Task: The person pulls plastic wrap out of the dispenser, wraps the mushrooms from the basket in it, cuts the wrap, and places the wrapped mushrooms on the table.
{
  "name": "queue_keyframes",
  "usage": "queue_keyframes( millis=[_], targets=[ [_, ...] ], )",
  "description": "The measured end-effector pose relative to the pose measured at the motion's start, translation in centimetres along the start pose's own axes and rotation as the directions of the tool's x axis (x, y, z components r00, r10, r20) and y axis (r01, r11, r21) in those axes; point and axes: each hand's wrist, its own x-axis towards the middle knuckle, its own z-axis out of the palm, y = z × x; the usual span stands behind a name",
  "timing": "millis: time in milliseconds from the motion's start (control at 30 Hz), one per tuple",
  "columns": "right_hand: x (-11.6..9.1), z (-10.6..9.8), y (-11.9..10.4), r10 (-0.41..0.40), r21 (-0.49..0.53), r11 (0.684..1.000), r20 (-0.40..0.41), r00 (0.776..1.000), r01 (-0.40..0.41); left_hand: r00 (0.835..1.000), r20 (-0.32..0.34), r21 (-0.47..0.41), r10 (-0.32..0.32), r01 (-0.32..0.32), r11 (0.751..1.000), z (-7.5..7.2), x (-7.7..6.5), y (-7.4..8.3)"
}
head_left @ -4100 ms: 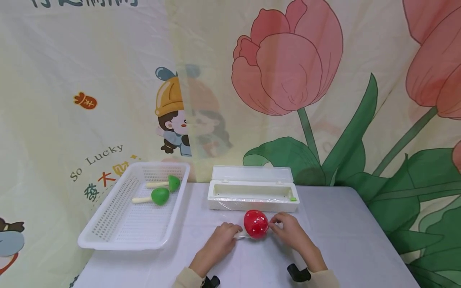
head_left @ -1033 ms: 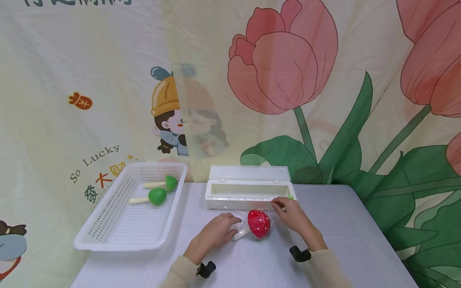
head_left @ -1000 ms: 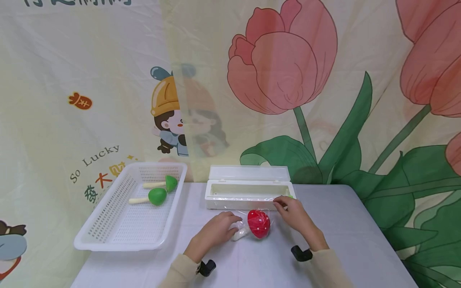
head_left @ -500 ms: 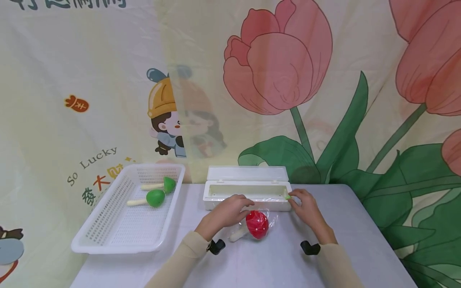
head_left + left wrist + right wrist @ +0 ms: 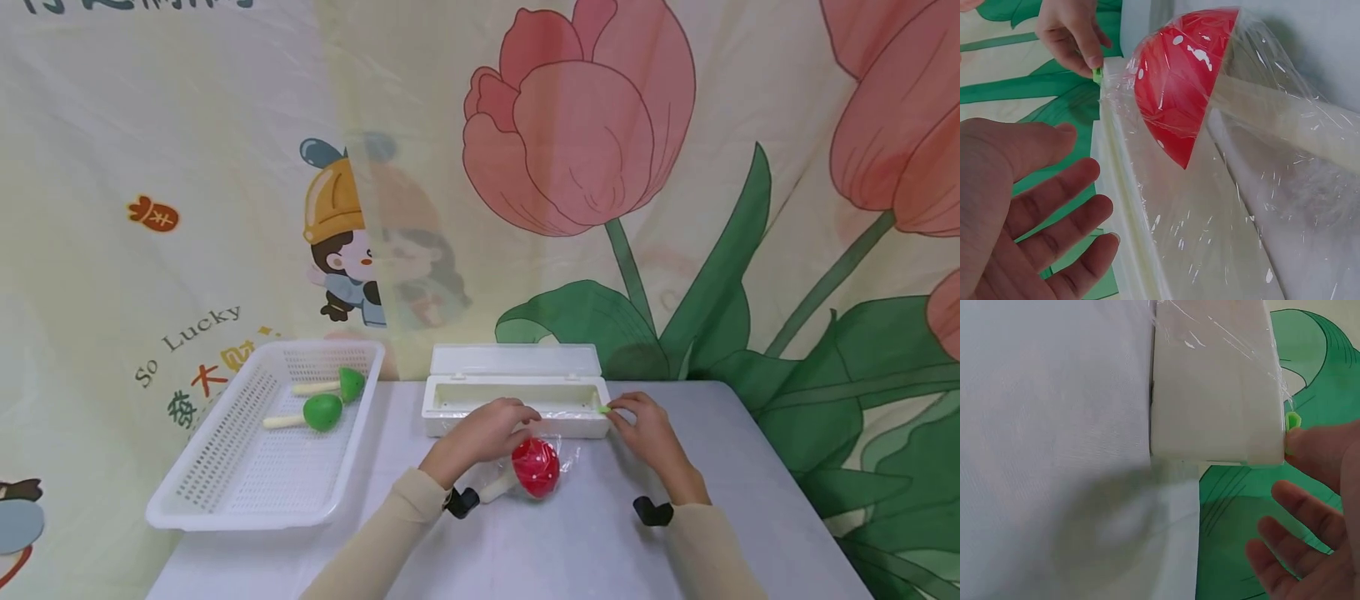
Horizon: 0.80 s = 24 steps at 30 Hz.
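A white cling film dispenser box (image 5: 562,427) stands at the back of the table with its lid (image 5: 517,360) raised. Clear film (image 5: 1310,181) stretches from its front edge over a red mushroom toy (image 5: 535,468) with white spots and a pale stem, lying on its side. At the box's right end, my right hand (image 5: 651,433) pinches the small green slide cutter (image 5: 1293,422); the other fingers are spread loosely. My left hand (image 5: 483,429) hovers over the box's front edge by the toy, fingers relaxed and holding nothing in the left wrist view.
To the left stands a white perforated basket (image 5: 251,508) holding two green-capped mushroom toys (image 5: 322,413) with pale stems. A white cloth (image 5: 570,542) covers the table. Behind hangs a printed curtain (image 5: 420,83) with tulips.
Both hands have moved from beside the mushroom toy to the box. The right hand has taken hold of the green slide cutter; the left has lifted away from the stem end. Film now covers the toy.
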Motion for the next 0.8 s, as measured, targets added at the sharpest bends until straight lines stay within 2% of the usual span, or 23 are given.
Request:
queue_keyframes(
  millis=[133,233,300,467,633,800],
  targets=[
    [0.1,1.0,-0.4,0.101,0.123,0.986,0.059,0.993,-0.108,1.000,0.012,-0.020,0.002,-0.002,1.000,0.3,0.8,-0.3],
    [0.1,2.2,-0.8,0.180,0.237,0.952,0.088,0.980,-0.196,1.000,0.019,-0.040,0.017,-0.017,0.999,0.5,1.7,-0.4],
    [0.0,3.0,-1.0,0.204,0.278,0.935,0.092,0.975,-0.222,0.999,0.020,-0.053,0.031,-0.030,0.998,0.7,2.4,-0.4],
    [-0.4,4.1,-1.4,0.235,0.280,0.927,0.079,0.969,-0.248,0.999,0.018,-0.093,0.042,-0.040,0.995,1.4,4.0,0.2],
    [-0.6,4.3,-1.1,0.257,0.308,0.915,0.049,0.965,-0.260,1.000,-0.002,-0.131,0.010,-0.010,0.991,1.7,5.5,1.3],
    [-0.8,4.3,-0.2,0.243,0.324,0.917,0.011,0.970,-0.233,0.999,-0.044,-0.156,-0.025,0.018,0.988,2.0,7.4,2.5]
  ],
)
